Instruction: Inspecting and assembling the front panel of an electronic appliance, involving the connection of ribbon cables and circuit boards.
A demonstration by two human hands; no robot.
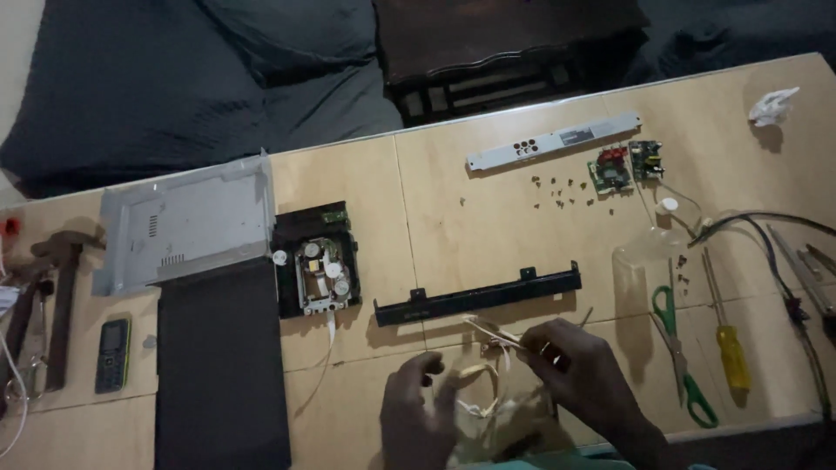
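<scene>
Both hands low at the near bench edge. Right hand pinches a thin pale strip, looks like a flat ribbon cable; long axis runs left-up to right-down, free end pointing left toward the black bezel. Left hand is half-curled, fingers narrow, just beside the loose cream loops of the same cable; can't tell if it's actually gripping.

Labels: one long grey front panel strip at the far side, lying nearly left-right, tilted up to the right, with a small dark rectangular label right of centre and a cluster of round holes left of centre. Print too small to tell.

Counts:
- 1 black bezel bar, long axis left-right, just beyond the hands
- 1 optical drive mechanism in a black frame, left of the bezel
- 1 grey metal cover, 1 black panel partly over it
- 2 small circuit boards, side by side
- scattered screws, too small to count
- 1 green-handled scissors, 1 yellow-handled screwdriver, both lying roughly near-far
- 1 hammer, 1 small mobile phone at far left
- 1 crumpled white tissue, far right corner
</scene>
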